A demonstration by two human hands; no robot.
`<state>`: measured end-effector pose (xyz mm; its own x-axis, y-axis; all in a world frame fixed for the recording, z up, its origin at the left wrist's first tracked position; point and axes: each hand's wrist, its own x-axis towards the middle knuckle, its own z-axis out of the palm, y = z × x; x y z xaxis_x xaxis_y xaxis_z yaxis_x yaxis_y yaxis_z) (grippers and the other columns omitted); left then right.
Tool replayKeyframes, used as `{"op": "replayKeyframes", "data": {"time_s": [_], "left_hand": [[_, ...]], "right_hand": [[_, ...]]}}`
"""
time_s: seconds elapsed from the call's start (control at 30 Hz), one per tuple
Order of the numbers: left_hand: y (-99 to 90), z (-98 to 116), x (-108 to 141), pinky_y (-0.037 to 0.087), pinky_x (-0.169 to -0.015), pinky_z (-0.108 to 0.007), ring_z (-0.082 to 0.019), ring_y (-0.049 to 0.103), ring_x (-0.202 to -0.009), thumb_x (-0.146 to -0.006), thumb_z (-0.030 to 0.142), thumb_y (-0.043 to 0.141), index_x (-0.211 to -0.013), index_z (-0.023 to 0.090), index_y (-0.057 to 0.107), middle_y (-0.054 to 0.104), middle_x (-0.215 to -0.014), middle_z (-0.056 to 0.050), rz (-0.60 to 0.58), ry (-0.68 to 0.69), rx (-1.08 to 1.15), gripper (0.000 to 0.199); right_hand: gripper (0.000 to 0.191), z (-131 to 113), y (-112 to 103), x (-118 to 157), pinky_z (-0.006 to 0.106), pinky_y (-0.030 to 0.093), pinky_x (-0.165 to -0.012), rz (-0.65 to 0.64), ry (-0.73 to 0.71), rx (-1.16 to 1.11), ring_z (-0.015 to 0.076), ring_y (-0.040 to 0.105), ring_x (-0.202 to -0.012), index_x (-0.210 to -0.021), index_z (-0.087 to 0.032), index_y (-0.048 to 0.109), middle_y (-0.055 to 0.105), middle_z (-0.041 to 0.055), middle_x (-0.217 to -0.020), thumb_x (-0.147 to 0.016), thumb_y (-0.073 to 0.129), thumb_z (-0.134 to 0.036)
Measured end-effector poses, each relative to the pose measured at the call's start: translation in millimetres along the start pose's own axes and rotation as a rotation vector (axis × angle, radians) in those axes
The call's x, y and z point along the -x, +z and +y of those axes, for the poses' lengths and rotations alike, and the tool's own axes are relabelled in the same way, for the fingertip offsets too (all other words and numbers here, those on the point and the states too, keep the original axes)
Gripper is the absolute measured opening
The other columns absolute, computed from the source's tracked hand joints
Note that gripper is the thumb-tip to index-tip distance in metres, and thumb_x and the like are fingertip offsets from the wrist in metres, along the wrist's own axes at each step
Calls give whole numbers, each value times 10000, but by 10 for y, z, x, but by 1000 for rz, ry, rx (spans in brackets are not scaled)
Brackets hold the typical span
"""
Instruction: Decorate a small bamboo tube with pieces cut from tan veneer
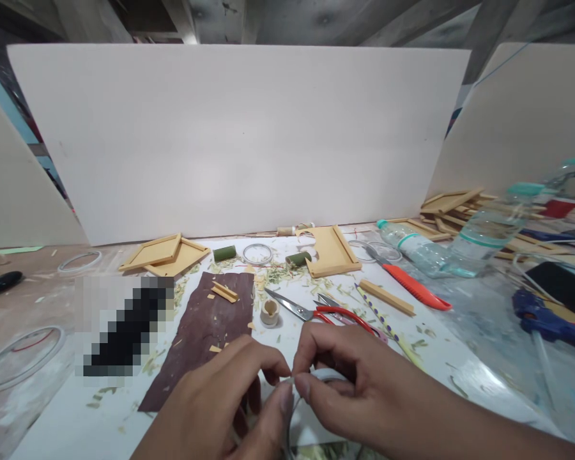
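Low in the view, my left hand and my right hand meet with thumbs and forefingers pinched together. Between them is a narrow white ring, seemingly a tape roll, partly covered by my fingers. Both sets of fingertips close on its edge; any small piece in the pinch is too hidden to make out. Just beyond my hands lie red-handled scissors with blades apart. A small cut bamboo ring stands beside them. To the left, a brown sheet of sandpaper bears wood scraps.
A red utility knife, a wood strip and a notched wooden panel lie ahead. Water bottles and a blue glue gun are at right. A white board stands behind. Green shavings litter the white sheet.
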<state>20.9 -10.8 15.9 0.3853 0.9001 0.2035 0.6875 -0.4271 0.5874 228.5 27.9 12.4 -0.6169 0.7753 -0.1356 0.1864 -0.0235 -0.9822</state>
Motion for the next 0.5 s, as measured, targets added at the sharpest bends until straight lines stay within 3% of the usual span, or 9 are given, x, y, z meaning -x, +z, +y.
{"op": "replayKeyframes", "data": {"time_s": [0.17,0.37,0.5], "left_hand": [[32,-77,-4,488,-566,-160,-94,683,-668,-1021,290,515,-985,270,618,696,-872,51,2,40,-82,111],[91,-193,47,498,-642,-193,-134,712,-770,-1001,164,504,-1044,291,557,718,-907,39,35,254,-256,145],[102,-185,56,503,-687,-205,-146,715,-790,-1025,198,478,-1076,317,578,737,-948,35,83,186,-169,164]], "right_hand": [[80,13,21,-7,223,489,-643,23,-27,54,118,515,-712,-876,-212,575,560,-41,-847,-954,583,-225],[126,-59,5,-45,158,339,-550,35,5,-31,77,416,-632,-777,-184,574,522,-67,-706,-854,617,-94],[109,-95,-16,-46,170,271,-472,-7,120,-152,70,354,-541,-805,-204,564,531,-75,-652,-894,615,-168]]}}
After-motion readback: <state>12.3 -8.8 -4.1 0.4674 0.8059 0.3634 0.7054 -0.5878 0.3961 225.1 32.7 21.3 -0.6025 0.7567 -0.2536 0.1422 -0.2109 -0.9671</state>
